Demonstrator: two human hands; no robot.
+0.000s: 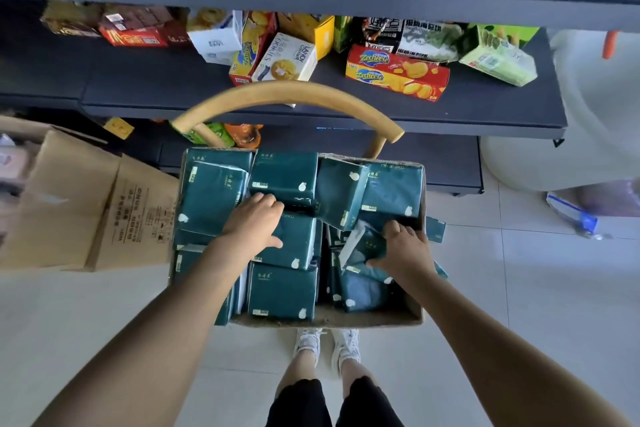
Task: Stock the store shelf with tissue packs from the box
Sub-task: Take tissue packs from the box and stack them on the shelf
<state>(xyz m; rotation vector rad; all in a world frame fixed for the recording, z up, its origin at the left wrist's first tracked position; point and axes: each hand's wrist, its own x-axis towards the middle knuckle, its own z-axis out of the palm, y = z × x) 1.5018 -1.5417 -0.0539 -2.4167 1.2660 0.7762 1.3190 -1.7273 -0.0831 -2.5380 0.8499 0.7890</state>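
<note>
Tiled floor [519,288] opens right of the box [329,321]; left hand [252,224], right hand [407,248] grip tissue packs [296,248].

The tissue packs [282,291] were dark teal with small white marks and pale lettering, inside a brown cardboard box [346,321]. The shelf [156,80] was dark blue-grey. A biscuit carton [398,78] was red with yellow rounds and a blue logo, and a cookie carton [287,59] was white. The floor tiles [554,288] were pale and the shoes [308,340] white.
</note>
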